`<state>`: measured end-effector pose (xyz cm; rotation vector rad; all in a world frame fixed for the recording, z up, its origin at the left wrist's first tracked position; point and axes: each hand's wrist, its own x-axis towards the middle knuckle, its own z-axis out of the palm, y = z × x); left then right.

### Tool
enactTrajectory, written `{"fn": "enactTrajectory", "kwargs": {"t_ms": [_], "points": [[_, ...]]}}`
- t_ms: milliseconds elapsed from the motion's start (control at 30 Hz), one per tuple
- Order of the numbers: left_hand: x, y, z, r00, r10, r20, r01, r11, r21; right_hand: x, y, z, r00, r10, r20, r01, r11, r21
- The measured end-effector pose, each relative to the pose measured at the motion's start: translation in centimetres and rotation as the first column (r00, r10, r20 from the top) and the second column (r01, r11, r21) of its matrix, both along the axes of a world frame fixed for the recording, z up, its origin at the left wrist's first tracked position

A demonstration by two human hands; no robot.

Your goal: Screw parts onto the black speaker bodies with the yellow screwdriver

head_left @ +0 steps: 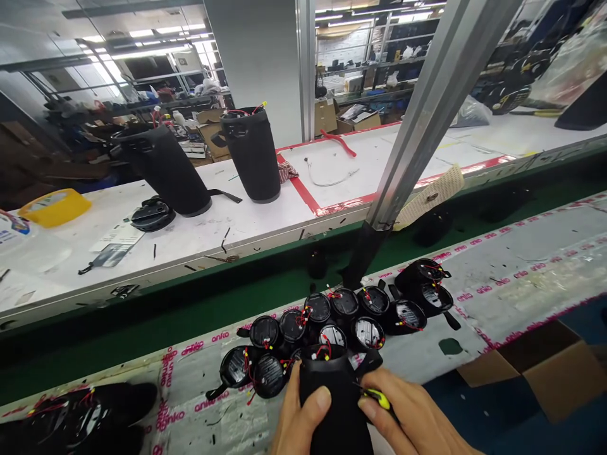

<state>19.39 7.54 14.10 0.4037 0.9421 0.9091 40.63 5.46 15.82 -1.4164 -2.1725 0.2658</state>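
At bottom centre, the left hand's (pixel 300 422) grip is clamped on an open-topped black housing (pixel 337 404) containing red wires (pixel 325 347); the right hand's (pixel 410 411), on a yellow-and-black tool (pixel 379 397). Adjacent cylinders (pixel 269 374) contain wires.

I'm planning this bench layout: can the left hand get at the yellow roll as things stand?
Probably not: the left hand is holding a black cylinder, and the yellow roll sits on the far bench, beyond the green strip, apparently out of reach.
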Motion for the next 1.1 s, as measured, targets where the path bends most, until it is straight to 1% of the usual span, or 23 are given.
{"fn": "enactTrajectory", "kwargs": {"t_ms": [67,100,167,233,333,400,467,600,733,833,1000,1100], "points": [[-0.1,0.3,-0.2,1.000,-0.017,-0.001,0.017,1.000,-0.020,0.2,0.2,-0.6,1.000,0.015,0.021,-0.016,1.000,0.023],[-0.3,0.5,-0.3,1.000,-0.028,-0.006,0.028,0.999,-0.019,0.3,0.4,-0.7,1.000,0.024,0.005,-0.025,0.998,0.064],[-0.6,0.9,-0.6,0.998,-0.040,-0.045,0.039,0.999,-0.006,0.6,1.0,-0.3,0.999,0.034,-0.019,-0.031,0.992,0.121],[-0.9,1.1,-1.0,0.993,-0.028,-0.115,0.030,0.999,0.017,0.8,1.8,0.7,0.998,0.049,0.034,-0.052,0.993,0.104],[-1.2,1.1,-1.4,0.967,0.005,-0.256,0.006,0.999,0.045,1.2,3.0,2.6,0.973,0.080,0.215,-0.087,0.996,0.024],[-1.3,1.0,-1.6,0.942,0.015,-0.334,0.006,0.998,0.061,1.2,3.7,3.5,0.945,0.122,0.304,-0.135,0.991,0.021],[-1.3,1.0,-1.5,0.929,0.010,-0.369,0.024,0.996,0.086,1.2,4.1,4.0,0.923,0.148,0.356,-0.173,0.984,0.040],[-0.9,1.3,-0.7,0.923,-0.013,-0.385,0.082,0.983,0.162,1.0,4.4,3.9,0.903,0.159,0.399,-0.211,0.974,0.088],[-0.4,1.6,0.5,0.926,-0.037,-0.376,0.116,0.975,0.190,1.1,4.5,3.7,0.887,0.191,0.420,-0.230,0.972,0.044],[-0.1,1.7,1.1,0.924,-0.043,-0.381,0.124,0.974,0.189,1.2,4.7,3.8,0.875,0.199,0.442,-0.233,0.972,0.024],[-0.2,1.8,1.1,0.928,-0.062,-0.369,0.149,0.966,0.212,1.3,4.9,4.4,0.873,0.204,0.443,-0.245,0.969,0.038],[-0.3,1.8,1.1,0.918,-0.076,-0.390,0.162,0.968,0.192,1.2,4.8,4.5,0.866,0.195,0.460,-0.245,0.968,0.053]]}}
